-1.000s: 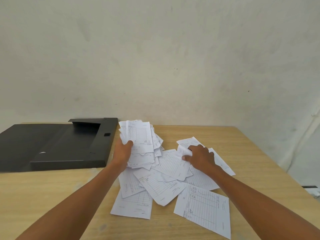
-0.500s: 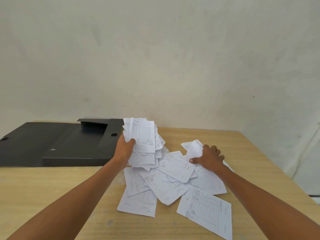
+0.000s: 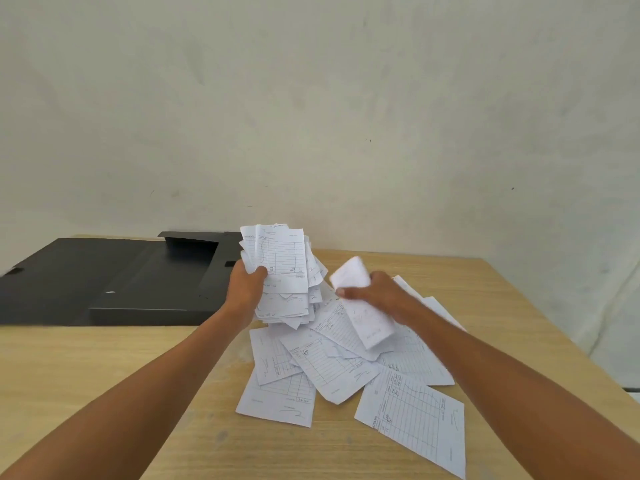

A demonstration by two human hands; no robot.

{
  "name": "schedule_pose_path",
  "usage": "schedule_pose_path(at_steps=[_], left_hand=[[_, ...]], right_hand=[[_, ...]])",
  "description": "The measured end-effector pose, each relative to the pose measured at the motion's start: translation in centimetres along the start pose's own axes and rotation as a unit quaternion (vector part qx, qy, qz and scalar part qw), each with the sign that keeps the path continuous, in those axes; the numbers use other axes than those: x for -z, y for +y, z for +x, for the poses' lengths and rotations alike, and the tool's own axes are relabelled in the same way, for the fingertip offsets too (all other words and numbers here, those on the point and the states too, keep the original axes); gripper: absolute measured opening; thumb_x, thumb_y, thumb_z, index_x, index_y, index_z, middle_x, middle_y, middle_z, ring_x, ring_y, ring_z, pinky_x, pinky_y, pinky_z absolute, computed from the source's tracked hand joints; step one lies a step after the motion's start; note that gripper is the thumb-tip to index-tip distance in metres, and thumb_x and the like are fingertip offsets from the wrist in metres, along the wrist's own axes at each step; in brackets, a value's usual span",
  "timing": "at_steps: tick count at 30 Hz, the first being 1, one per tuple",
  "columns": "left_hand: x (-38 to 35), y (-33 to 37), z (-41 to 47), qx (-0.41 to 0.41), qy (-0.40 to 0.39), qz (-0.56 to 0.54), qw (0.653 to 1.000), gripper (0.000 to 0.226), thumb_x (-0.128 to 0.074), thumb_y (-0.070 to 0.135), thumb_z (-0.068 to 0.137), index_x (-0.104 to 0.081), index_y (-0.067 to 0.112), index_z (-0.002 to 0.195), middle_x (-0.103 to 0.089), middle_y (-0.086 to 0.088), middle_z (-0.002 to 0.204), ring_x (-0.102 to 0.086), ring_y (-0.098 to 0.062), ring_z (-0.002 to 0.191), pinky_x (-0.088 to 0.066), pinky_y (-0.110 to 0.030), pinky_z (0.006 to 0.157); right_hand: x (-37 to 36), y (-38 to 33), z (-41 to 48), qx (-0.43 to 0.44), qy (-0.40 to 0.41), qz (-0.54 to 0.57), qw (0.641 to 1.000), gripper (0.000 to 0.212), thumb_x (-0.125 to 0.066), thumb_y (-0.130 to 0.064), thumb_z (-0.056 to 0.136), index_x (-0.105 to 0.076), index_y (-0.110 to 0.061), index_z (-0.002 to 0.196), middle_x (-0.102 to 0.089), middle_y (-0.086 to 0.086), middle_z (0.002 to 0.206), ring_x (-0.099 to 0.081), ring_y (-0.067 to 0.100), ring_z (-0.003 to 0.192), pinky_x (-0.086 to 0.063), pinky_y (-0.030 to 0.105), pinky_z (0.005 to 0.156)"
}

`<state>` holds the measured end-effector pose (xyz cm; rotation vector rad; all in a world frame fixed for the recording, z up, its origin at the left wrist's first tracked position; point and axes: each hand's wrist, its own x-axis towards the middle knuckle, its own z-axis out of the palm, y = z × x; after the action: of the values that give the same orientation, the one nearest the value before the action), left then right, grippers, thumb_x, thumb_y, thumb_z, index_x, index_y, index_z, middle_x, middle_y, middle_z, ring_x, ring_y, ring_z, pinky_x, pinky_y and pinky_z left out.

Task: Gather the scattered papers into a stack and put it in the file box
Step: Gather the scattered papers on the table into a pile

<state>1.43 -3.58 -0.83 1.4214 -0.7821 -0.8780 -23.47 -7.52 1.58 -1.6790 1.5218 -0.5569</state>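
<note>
My left hand (image 3: 246, 287) grips an uneven stack of white ruled slips (image 3: 282, 268), held upright above the table beside the file box. My right hand (image 3: 379, 294) is shut on a single white slip (image 3: 360, 306), lifted off the pile and blurred by motion. Several more slips (image 3: 332, 368) lie scattered and overlapping on the wooden table (image 3: 104, 375) below both hands, one larger sheet (image 3: 415, 420) at the near right. The black file box (image 3: 145, 282) lies open and flat at the back left, its tray empty.
A pale wall stands right behind the table. The table's right edge (image 3: 561, 341) runs diagonally close to the scattered slips. The box lid (image 3: 62, 268) spreads out to the left of the tray.
My right hand has picked one slip off the pile and lifted it toward the stack. My left hand has raised the stack slightly.
</note>
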Motion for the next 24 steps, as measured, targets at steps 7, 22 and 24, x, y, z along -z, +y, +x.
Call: schedule_pose_path(at_steps=[7,22,24], left_hand=[[1.1,-1.0,0.1,0.006,-0.003,0.026,1.000,0.037,-0.049,0.007,0.100,-0.050,0.012,0.136,-0.062,-0.004,0.125,-0.061,-0.026,0.110,-0.050,-0.040,0.084],[-0.1,-1.4,0.0,0.011,-0.008,0.015,1.000,0.041,-0.048,0.005,0.100,-0.050,0.013,0.140,-0.063,-0.006,0.129,-0.062,-0.029,0.113,-0.052,-0.041,0.084],[0.0,-1.2,0.1,0.013,-0.005,0.005,1.000,0.038,-0.048,0.005,0.099,-0.051,0.013,0.136,-0.063,-0.006,0.127,-0.062,-0.030,0.112,-0.052,-0.042,0.082]], right_hand=[[-3.8,1.9,0.1,-0.121,0.073,-0.334,0.932,0.119,-0.063,-0.090,0.052,-0.044,-0.008,0.136,-0.040,0.016,0.139,-0.038,0.033,0.130,-0.033,0.043,0.103],[1.2,1.6,0.7,-0.095,0.008,0.048,0.994,0.052,-0.086,-0.012,0.073,-0.063,0.006,0.116,-0.072,0.016,0.100,-0.070,0.029,0.086,-0.058,0.036,0.075],[3.4,1.3,0.1,-0.074,0.012,0.143,0.987,0.039,-0.082,-0.004,0.076,-0.068,0.008,0.111,-0.074,0.021,0.097,-0.072,0.029,0.078,-0.058,0.035,0.067]])
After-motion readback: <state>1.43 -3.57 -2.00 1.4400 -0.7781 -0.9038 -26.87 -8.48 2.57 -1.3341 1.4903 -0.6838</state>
